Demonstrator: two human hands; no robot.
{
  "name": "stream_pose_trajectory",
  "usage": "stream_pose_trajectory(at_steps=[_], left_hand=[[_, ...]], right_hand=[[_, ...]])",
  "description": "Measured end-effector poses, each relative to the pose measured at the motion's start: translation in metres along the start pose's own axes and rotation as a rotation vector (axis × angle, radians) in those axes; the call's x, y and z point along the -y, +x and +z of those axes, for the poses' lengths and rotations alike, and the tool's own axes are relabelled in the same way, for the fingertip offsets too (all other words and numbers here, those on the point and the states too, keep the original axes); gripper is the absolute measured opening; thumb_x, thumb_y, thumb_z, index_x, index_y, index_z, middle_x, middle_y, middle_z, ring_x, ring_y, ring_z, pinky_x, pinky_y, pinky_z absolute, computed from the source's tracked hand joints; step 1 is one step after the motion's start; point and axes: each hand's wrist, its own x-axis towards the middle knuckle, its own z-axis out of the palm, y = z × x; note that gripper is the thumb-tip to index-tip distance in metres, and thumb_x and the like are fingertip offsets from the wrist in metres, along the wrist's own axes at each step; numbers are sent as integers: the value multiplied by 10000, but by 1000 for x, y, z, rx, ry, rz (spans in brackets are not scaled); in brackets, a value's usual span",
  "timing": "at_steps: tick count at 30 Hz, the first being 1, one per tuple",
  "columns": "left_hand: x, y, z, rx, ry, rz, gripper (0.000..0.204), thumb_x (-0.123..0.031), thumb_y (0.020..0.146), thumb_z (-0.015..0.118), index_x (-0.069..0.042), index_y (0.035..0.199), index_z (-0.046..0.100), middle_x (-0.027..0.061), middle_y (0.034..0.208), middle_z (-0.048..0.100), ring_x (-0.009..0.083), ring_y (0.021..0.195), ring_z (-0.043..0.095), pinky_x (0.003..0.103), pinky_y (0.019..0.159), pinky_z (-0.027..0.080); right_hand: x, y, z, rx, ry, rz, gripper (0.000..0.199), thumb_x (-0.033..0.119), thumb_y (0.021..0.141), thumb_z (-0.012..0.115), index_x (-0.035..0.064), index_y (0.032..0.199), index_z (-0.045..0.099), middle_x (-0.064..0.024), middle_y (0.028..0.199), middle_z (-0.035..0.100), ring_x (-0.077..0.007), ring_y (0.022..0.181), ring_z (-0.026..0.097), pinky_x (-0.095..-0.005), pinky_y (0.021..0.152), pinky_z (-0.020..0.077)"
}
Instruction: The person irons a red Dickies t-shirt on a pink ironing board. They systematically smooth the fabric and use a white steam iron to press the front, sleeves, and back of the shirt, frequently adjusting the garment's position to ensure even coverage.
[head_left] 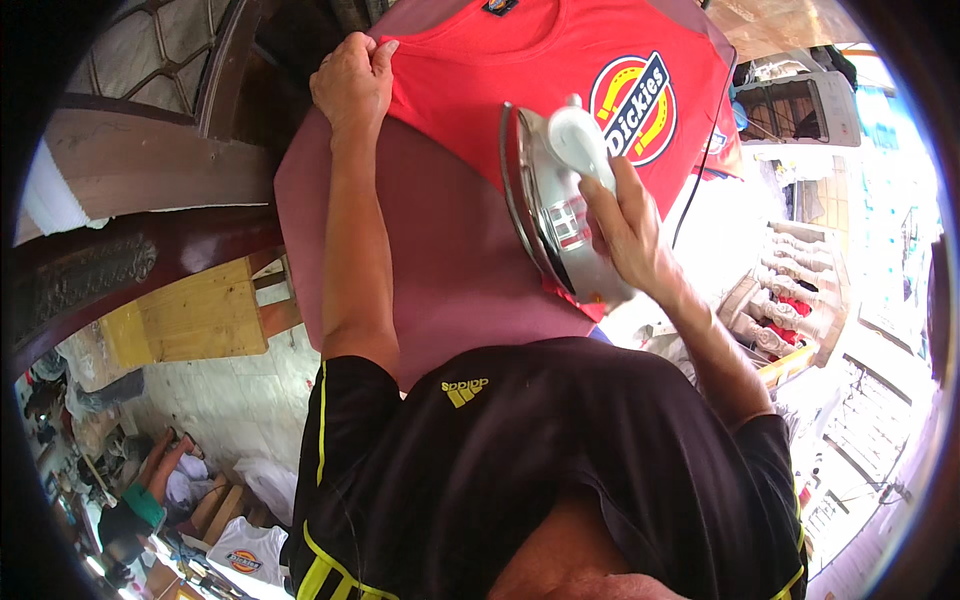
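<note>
A red shirt [450,75] with a printed logo lies spread over a maroon padded ironing board [430,240]. My left hand [355,82] pinches the shirt's edge at its upper left corner. In my right hand [628,225] is a clothes iron [560,200], silver with a white handle, the fingers wrapped round the grip. The iron is tilted on its side, its soleplate facing left, over the shirt's lower part. Whether the soleplate touches the fabric I cannot tell. A dark cord [698,185] runs down along the shirt's right side.
Dark wooden furniture [160,165] stands close on the left, above a yellow wooden board [190,318]. At the right are a grey framed appliance [800,108] and a pale baluster railing [800,285]. Another person's legs [165,465] and a white printed shirt [248,550] show at lower left.
</note>
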Motion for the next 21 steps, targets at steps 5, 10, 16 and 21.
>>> stream_pose_trajectory(at_steps=[5, 10, 16, 21], left_hand=[[-2, 0, -7, 17, -36, -31, 327, -442, 884, 681, -122, 863, 615, 35, 680, 679, 296, 666, 666, 460, 661, 485], [1, 1, -7, 59, -116, -52, 415, -535, 890, 640, -119, 890, 642, 58, 738, 684, 295, 696, 668, 434, 638, 502], [1, 7, -15, 170, -120, -78, 432, -544, 881, 644, -112, 904, 657, 63, 770, 693, 294, 734, 674, 432, 666, 502], [-9, 6, -34, 288, -19, -86, 487, -577, 865, 641, -96, 934, 666, 83, 781, 689, 294, 760, 676, 434, 671, 495]], right_hand=[[9, -2, 4, -60, 297, 167, 282, 218, 1006, 518, -54, 1075, 485, -190, 680, 546, -276, 617, 602, -414, 562, 435], [17, 21, 4, 28, -15, -162, 177, 89, 979, 548, -44, 1094, 566, -200, 946, 498, -312, 692, 576, -441, 565, 420], [18, -18, -20, 228, 178, 98, 331, 250, 985, 549, -43, 1129, 495, -248, 758, 594, -380, 716, 633, -473, 682, 481], [14, -7, -16, 242, 118, -66, 352, 249, 991, 540, -46, 1173, 478, -301, 848, 640, -397, 735, 672, -456, 643, 497]])
